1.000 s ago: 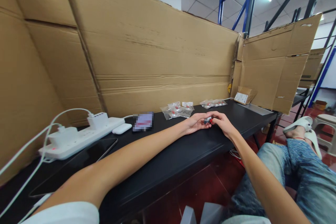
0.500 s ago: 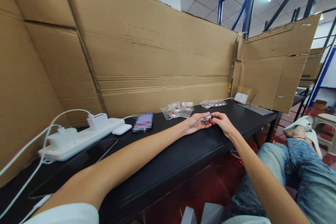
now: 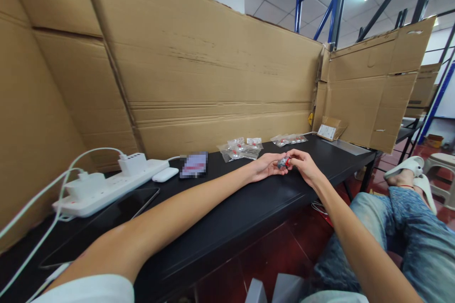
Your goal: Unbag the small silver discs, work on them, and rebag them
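Between my two hands, just above the black table [image 3: 227, 213], is a small grey and red object [image 3: 283, 163] whose kind I cannot make out. My left hand [image 3: 266, 166] grips its grey side with the fingertips. From the right, my right hand [image 3: 300, 164] pinches the red end between thumb and fingers. Behind my left hand lie clear plastic bags [image 3: 241, 149] with small red and pale pieces in them. Farther right, more clear bags [image 3: 289, 140] with similar pieces rest near the cardboard wall.
On the left are a white power strip [image 3: 106, 194] with plugs and cables, a white case [image 3: 165, 174], a phone with a blurred screen [image 3: 194, 164] and a dark tablet [image 3: 103, 227]. Cardboard walls [image 3: 220, 66] enclose the table. A small cardboard piece [image 3: 330, 130] lies at the far right corner.
The grey and red object has turned slightly in my fingers, and more of its red end shows. My right fingers have shifted a little around that end.
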### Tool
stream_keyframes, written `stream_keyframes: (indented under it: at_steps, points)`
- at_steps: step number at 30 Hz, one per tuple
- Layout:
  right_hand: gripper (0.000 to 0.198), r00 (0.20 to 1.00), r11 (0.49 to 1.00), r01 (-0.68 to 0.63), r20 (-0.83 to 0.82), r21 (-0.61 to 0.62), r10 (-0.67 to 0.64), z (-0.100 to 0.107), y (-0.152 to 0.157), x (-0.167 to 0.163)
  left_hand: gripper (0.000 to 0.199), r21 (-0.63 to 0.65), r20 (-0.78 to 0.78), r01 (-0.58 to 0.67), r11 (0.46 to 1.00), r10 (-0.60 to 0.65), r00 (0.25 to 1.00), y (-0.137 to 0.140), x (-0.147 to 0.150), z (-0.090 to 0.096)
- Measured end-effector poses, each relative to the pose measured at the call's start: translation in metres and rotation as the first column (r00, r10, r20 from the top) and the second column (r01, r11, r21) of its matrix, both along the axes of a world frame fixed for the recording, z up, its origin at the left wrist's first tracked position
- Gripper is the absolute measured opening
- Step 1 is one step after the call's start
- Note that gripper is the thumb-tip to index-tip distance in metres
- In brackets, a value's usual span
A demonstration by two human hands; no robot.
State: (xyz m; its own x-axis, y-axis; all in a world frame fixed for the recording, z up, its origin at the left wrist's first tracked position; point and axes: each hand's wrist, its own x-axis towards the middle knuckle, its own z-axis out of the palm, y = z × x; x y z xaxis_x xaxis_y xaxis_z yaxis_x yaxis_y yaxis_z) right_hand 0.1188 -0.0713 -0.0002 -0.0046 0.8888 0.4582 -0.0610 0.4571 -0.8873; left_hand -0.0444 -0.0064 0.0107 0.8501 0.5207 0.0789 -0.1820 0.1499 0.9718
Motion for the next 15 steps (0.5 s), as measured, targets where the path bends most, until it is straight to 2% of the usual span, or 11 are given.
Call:
stream_keyframes:
  at_steps: [5,10,15]
  points:
    - [0.012,1.000,1.000,-0.005,0.011,-0.030,0.005,0.0025,-0.0015,-0.0017,0.034,-0.022,-0.006,0.042,0.999,-0.042,0.999,0.0008,-0.0006,0.0017]
    - [0.020,0.997,0.995,0.064,0.055,-0.078,-0.060,0.0044,-0.0024,-0.0055,0.035,-0.133,-0.016,-0.010,0.991,0.008,1.000,0.0032,0.0006,0.0021]
    - [0.025,0.998,0.992,0.052,0.026,-0.113,-0.049,0.0036,-0.0021,-0.0059,0.039,-0.150,-0.007,-0.011,0.989,0.010,1.000,0.0016,0.0005,0.0024]
